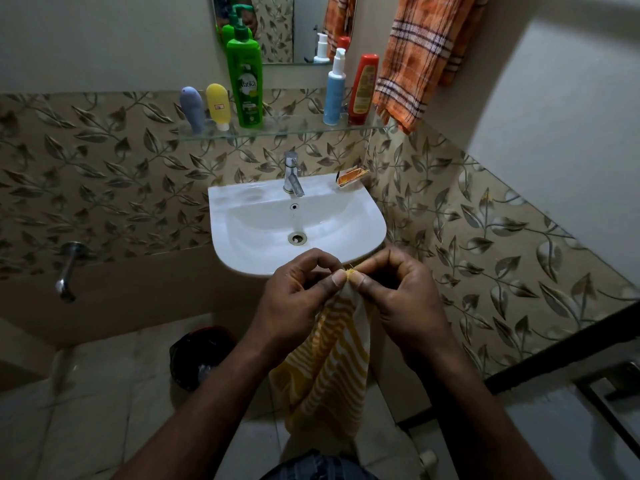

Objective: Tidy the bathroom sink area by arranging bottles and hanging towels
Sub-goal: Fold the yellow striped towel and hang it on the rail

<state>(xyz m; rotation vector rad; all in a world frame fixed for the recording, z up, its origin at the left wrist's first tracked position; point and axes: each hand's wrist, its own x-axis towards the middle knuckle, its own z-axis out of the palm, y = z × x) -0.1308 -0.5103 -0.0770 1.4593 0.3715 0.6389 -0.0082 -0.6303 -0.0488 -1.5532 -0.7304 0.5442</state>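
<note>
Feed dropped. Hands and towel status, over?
Left hand and right hand pinch yellow striped towel at top edge. Hangs before sink, not hung yet. Nothing in the way.

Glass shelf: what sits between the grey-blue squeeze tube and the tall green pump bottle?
Head view: one yellow plastic squeeze tube, standing cap-down, between the grey-blue squeeze tube and the tall green pump bottle.

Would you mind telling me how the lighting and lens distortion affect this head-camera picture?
Head view: dim light, brightest on the white sink, corners dark; wide-angle lens bows the tiled wall; the yellow towel looks sharp.
</note>
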